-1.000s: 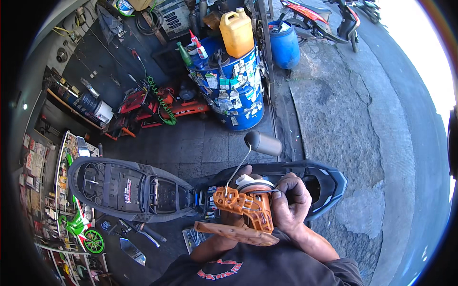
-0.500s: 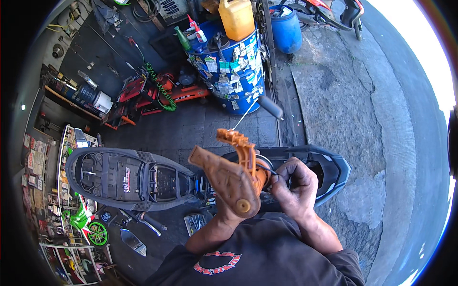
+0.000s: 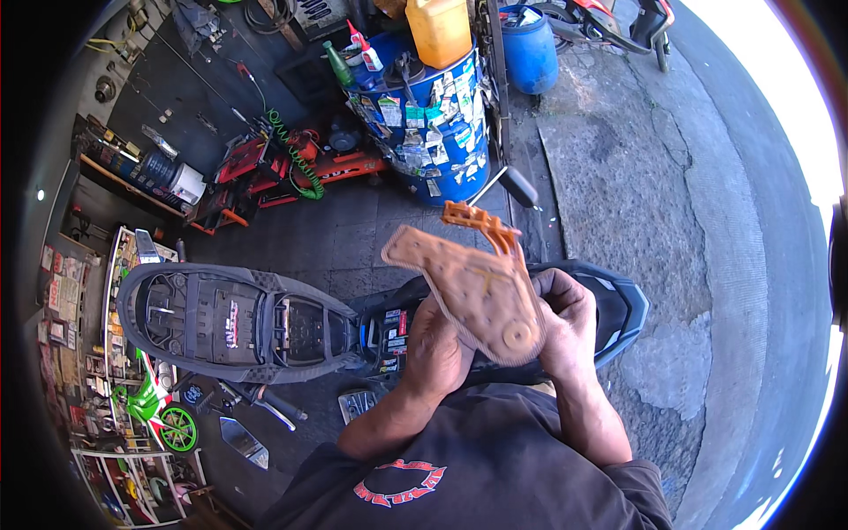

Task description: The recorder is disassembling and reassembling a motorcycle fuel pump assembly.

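A flat orange-brown plastic filter frame (image 3: 468,283), dusty and with a ribbed orange end at its top, stands nearly upright in front of my chest. My left hand (image 3: 433,349) grips its lower left edge and my right hand (image 3: 565,322) grips its right side. Below them is a dark blue scooter (image 3: 618,305) with its seat (image 3: 221,318) flipped open to the left, so the underside and the storage bay show. The scooter's mirror (image 3: 517,185) sticks up just behind the frame.
A blue drum (image 3: 433,132) covered in stickers carries bottles and a yellow jerrycan (image 3: 439,31). Red tool stands and a green coiled hose (image 3: 296,168) lie on the dark floor at left. Shelves with parts line the left wall. Rough concrete spreads to the right.
The frame has gone from lying low and flat over the scooter to standing up, its flat face turned toward me. Both hands rose with it.
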